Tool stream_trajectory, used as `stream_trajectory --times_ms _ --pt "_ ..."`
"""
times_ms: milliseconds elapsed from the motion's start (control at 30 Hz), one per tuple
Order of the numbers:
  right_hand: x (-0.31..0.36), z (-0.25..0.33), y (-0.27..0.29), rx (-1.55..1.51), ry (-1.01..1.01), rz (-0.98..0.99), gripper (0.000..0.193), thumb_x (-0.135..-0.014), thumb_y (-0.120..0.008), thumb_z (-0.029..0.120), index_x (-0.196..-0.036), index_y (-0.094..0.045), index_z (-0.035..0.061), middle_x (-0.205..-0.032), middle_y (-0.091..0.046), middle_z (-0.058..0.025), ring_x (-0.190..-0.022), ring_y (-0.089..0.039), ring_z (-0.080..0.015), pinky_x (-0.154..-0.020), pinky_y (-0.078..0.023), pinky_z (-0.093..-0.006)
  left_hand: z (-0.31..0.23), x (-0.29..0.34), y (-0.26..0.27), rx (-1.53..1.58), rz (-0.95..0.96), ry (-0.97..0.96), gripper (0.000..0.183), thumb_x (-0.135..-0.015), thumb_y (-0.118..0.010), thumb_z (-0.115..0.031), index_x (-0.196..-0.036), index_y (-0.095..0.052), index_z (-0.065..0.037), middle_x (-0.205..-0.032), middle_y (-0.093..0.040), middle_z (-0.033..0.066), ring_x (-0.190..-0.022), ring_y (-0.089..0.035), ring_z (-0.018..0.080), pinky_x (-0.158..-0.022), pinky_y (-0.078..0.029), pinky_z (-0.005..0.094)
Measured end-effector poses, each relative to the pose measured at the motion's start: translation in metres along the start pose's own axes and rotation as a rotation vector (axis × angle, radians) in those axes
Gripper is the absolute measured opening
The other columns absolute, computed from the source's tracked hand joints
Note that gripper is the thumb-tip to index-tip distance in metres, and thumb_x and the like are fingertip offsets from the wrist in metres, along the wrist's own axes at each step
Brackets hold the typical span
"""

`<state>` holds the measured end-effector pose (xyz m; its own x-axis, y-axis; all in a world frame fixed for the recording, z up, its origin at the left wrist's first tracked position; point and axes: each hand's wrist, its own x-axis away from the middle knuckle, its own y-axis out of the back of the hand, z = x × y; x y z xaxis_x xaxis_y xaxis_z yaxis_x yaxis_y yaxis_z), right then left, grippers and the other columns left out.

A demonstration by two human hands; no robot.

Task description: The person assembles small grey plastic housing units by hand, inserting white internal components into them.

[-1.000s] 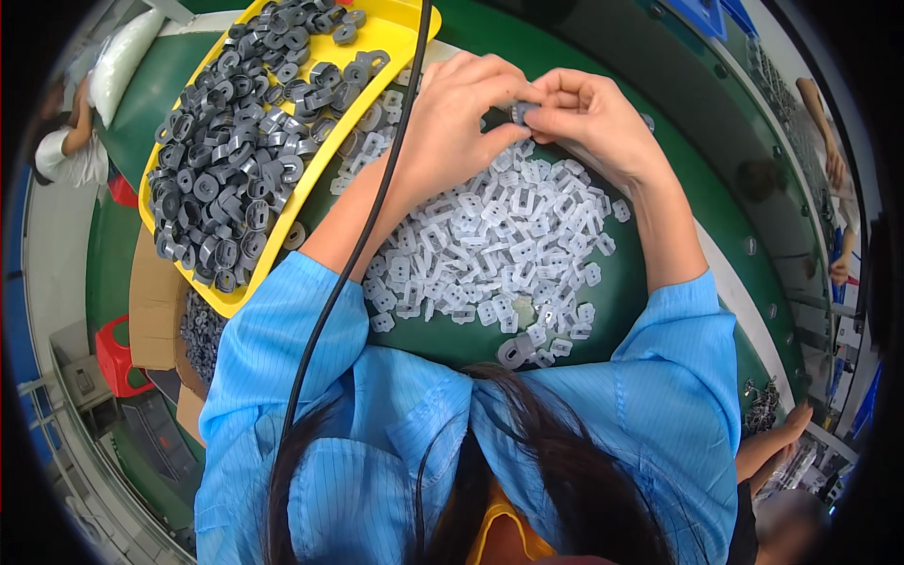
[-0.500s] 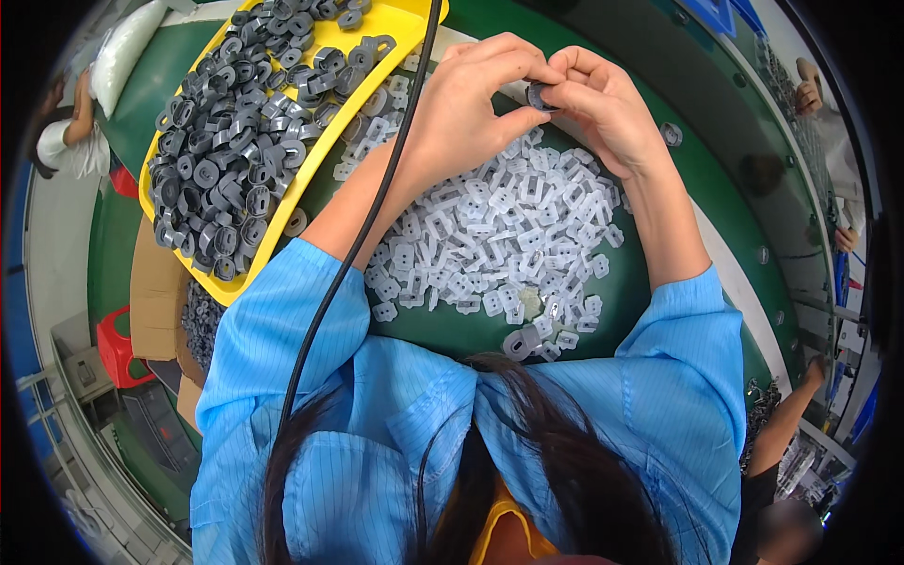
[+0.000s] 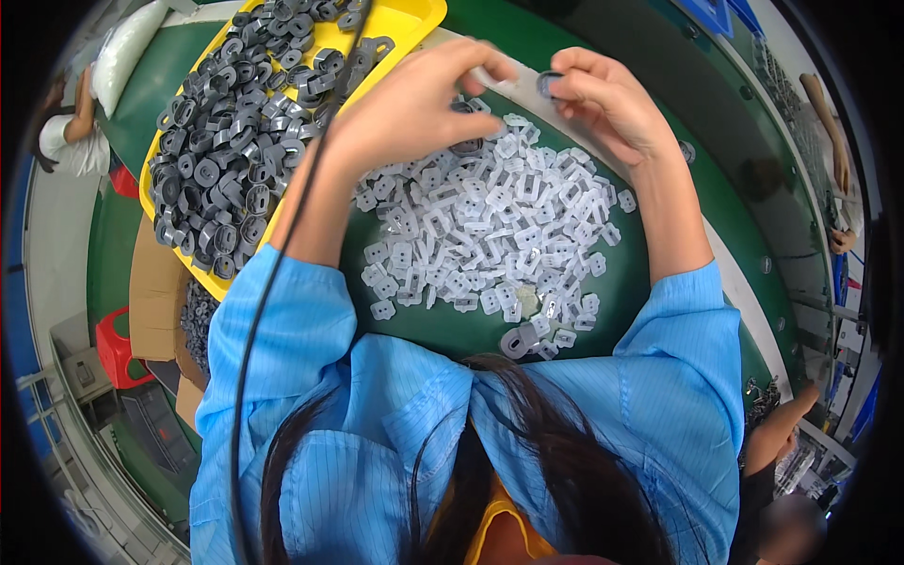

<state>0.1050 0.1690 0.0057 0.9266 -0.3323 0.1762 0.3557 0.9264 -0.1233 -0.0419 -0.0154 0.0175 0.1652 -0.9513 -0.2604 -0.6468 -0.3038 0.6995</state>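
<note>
Near the top centre of the frame, the right hand (image 3: 607,99) pinched a small dark ring-shaped part (image 3: 549,85) between thumb and fingertips. The part sat at the fingers' left tips, facing the left hand (image 3: 414,104). That hand lay just to the left — its fingers were curled with tips drawn together near a pale strip (image 3: 513,87), though what they gripped could not be told. The ring's flat face looked roughly toward the camera. Below both hands a heap of white clips (image 3: 485,235) spread over the green table (image 3: 603,301); a yellow tray (image 3: 395,24) of grey rings (image 3: 235,141) filled the upper left.
</note>
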Motion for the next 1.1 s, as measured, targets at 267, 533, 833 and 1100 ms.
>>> stream_trajectory --times_ms 267,533,833,1100 --pt "-0.019 -0.014 0.033 0.43 0.103 -0.301 0.023 -0.073 -0.073 0.016 -0.086 -0.059 0.0029 -0.072 -0.06 -0.0004 -0.066 -0.052 -0.0076 -0.061 -0.042 -0.022 0.003 0.01 0.008 0.009 0.121 -0.001 0.026 -0.071 -0.076 -0.013 -0.095 -0.066 -0.007 -0.101 -0.061 0.0027 -0.093 -0.055 0.0166 -0.077 -0.044 0.0274" --pt "-0.022 -0.024 0.054 0.436 0.131 -0.461 0.023 -0.074 -0.07 0.015 -0.09 -0.06 0.0021 -0.074 -0.061 -0.0032 -0.066 -0.055 -0.0118 -0.061 -0.044 -0.0245 0.013 -0.004 -0.031 -0.079 -0.155 -0.084 0.021 -0.085 -0.066 -0.021 -0.094 -0.064 -0.002 -0.095 -0.062 0.0086 -0.089 -0.06 0.0247 -0.077 -0.048 0.0332" --pt "-0.001 -0.009 -0.017 0.925 0.439 0.005 0.021 -0.08 -0.066 0.017 -0.097 -0.068 0.0057 -0.094 -0.06 -0.0105 -0.082 -0.06 -0.0239 -0.074 -0.049 -0.034 0.023 0.011 -0.004 0.005 0.109 -0.039 0.027 -0.08 -0.071 -0.019 -0.104 -0.068 -0.007 -0.117 -0.06 0.0062 -0.105 -0.056 0.0231 -0.089 -0.044 0.0331" --pt "0.003 0.0 -0.007 0.815 0.107 0.025 0.021 -0.078 -0.07 0.014 -0.09 -0.066 -0.0014 -0.076 -0.066 -0.0076 -0.069 -0.061 -0.0149 -0.068 -0.048 -0.0275 0.021 0.001 -0.019 0.009 0.016 -0.04 0.027 -0.078 -0.068 -0.01 -0.105 -0.066 -0.007 -0.104 -0.064 0.0058 -0.09 -0.06 0.0183 -0.08 -0.047 0.0289"
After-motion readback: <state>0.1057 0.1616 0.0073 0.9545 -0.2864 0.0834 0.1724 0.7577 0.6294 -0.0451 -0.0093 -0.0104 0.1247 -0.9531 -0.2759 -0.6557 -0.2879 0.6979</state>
